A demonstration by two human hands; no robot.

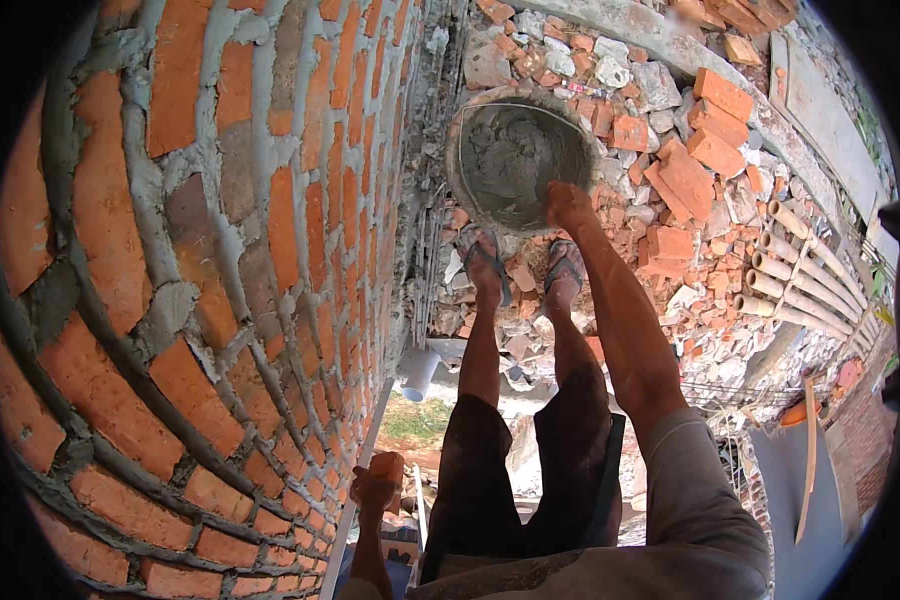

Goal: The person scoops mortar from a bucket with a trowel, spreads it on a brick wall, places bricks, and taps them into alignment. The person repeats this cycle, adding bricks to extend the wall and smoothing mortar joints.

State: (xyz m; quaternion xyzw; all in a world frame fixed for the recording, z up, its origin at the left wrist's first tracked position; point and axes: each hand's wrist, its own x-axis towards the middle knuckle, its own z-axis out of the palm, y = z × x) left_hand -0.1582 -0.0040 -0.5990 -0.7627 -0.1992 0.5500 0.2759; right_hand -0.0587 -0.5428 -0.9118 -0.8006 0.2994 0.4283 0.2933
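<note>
Down at the lower left, my left hand point(370, 490) is closed around an orange brick point(390, 472), close to the wall. My right arm reaches forward, and its fist, my right hand point(567, 204), is at the near right rim of a round tub point(454, 165). Wet grey mortar point(508, 150) lies in the tub, heaped toward the far side. Whatever the right fist grips is hidden by the hand itself.
A brick wall point(235, 210) with grey mortar joints rises along my left. Broken bricks point(685, 180) and rubble cover the ground around the tub. Bundled bamboo poles point(795, 270) lie at the right. My sandalled feet point(485, 255) stand just before the tub.
</note>
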